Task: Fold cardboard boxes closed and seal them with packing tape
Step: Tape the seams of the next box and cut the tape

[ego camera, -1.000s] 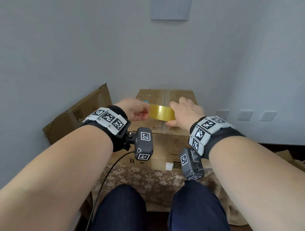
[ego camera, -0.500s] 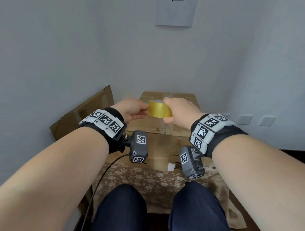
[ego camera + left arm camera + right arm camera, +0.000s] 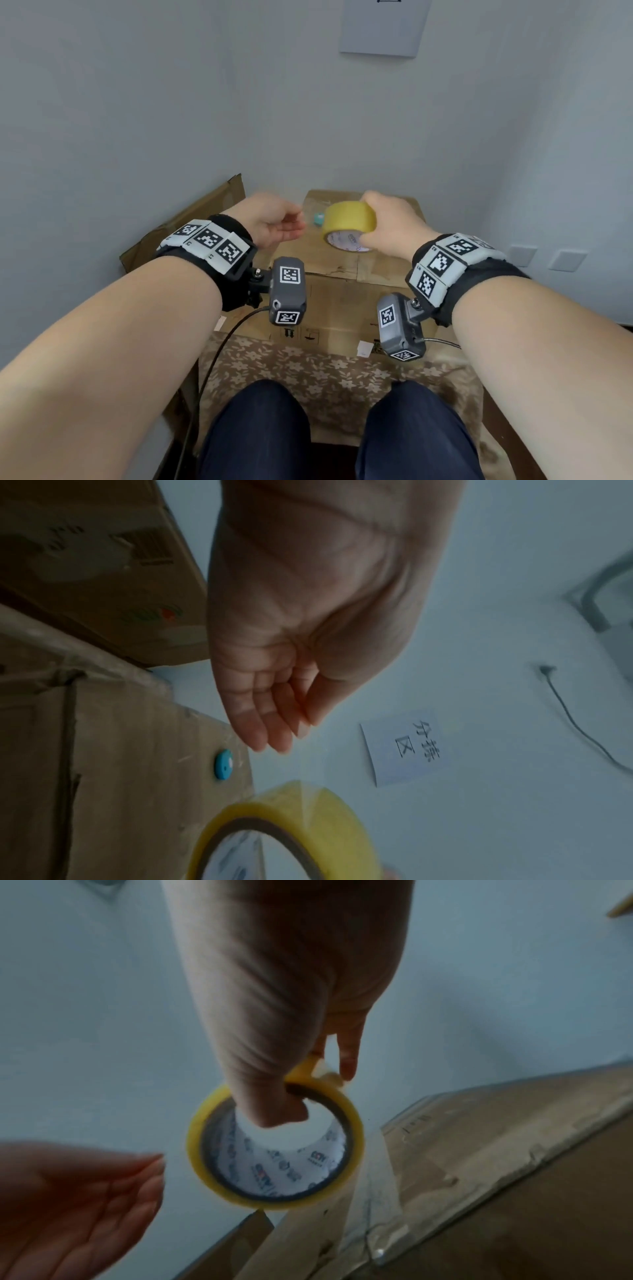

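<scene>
A closed cardboard box stands in front of me, its top flaps folded shut and old clear tape along the seam. My right hand grips a yellow roll of packing tape, thumb through the core, held above the box top. My left hand hovers just left of the roll with fingers relaxed and straight, holding nothing. A small blue round piece sits on the box top between the hands.
A second cardboard box leans against the wall at the left. The box in front rests on a floral cloth above my knees. A paper sign hangs on the wall; wall sockets are at the right.
My left hand has let go of the tape and drawn slightly left. The right hand has tilted the roll so its core faces me. Both hands have risen and moved farther over the box.
</scene>
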